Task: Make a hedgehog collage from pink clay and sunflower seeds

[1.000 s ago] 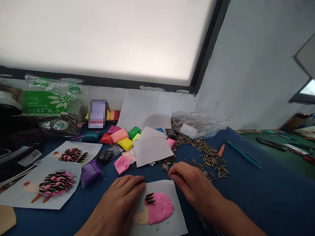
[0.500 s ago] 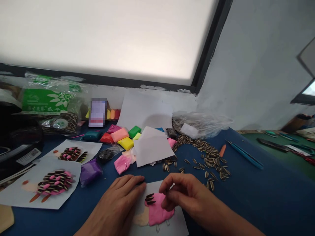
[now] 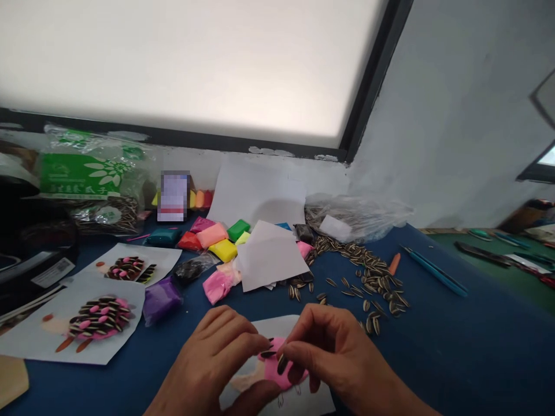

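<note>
The right hand (image 3: 333,346) pinches one seed (image 3: 282,364) between thumb and forefinger, just above the pink clay (image 3: 273,375). The left hand (image 3: 221,352) holds nothing that shows; its thumb and forefinger stand wide apart, the forefinger's tip at the dark seeds (image 3: 267,353) set in the clay's upper left part. Whether that fingertip touches them, I cannot tell. The clay lies on a white sheet (image 3: 321,401), on the near side of the blue desk (image 3: 442,352).

Loose seeds (image 3: 375,271) trail from a clear bag (image 3: 368,214) at the desk's far right corner. Blue tweezers (image 3: 436,271) lie along the right edge, with an orange piece (image 3: 394,264) beside them. Toward the left edge lie two hedgehog pictures, the front one (image 3: 102,349) overlapping the back one (image 3: 169,257), and a purple pack (image 3: 161,300) just beside them.
</note>
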A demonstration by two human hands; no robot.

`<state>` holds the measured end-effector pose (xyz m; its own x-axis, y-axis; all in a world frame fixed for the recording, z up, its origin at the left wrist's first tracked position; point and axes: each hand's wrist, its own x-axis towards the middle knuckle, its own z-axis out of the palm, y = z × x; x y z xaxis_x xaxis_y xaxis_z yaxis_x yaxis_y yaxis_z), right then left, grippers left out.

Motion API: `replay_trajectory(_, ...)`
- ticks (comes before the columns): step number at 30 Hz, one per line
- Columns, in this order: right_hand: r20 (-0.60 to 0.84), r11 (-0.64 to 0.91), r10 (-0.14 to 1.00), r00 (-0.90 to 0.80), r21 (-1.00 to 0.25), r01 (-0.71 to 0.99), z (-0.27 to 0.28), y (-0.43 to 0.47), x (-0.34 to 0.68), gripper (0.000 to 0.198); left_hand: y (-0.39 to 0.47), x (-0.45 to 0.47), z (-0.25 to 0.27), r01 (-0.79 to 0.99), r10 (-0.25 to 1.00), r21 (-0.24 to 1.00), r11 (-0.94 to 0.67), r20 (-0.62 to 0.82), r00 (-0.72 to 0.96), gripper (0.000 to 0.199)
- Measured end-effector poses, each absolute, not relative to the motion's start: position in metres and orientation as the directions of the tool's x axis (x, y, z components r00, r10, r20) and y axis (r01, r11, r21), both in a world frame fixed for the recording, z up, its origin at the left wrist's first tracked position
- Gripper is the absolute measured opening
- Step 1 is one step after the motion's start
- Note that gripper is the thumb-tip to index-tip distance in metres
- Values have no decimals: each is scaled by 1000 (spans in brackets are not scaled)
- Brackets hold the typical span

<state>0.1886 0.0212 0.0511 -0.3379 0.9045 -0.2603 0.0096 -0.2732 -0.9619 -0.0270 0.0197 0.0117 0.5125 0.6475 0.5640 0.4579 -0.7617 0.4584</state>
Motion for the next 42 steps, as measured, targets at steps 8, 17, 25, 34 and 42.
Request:
replay_trajectory(8,-154,-127,912,-380,-987,95,50,14,187,25,13,-21,10,454,654,471,-756,526,544,23)
replay_trajectory(17,187,436,845,-501,-783,444,50,16,198,15,19,-28,7,466,651,455,-759,522,551,24)
replay_trajectory(25,233,505,832,-504,-696,511,42,15,203,18,28,-43,-5,502,783,626,-597,318,535,56)
replay_trajectory(34,298,607,784,-544,-551,573,29,11,200,24,32,-41,-5,509,778,639,-577,241,580,61)
replay_trajectory(42,339,670,742,-578,-392,630,20,14,198,22,32,-50,-7,466,763,664,-585,255,594,69)
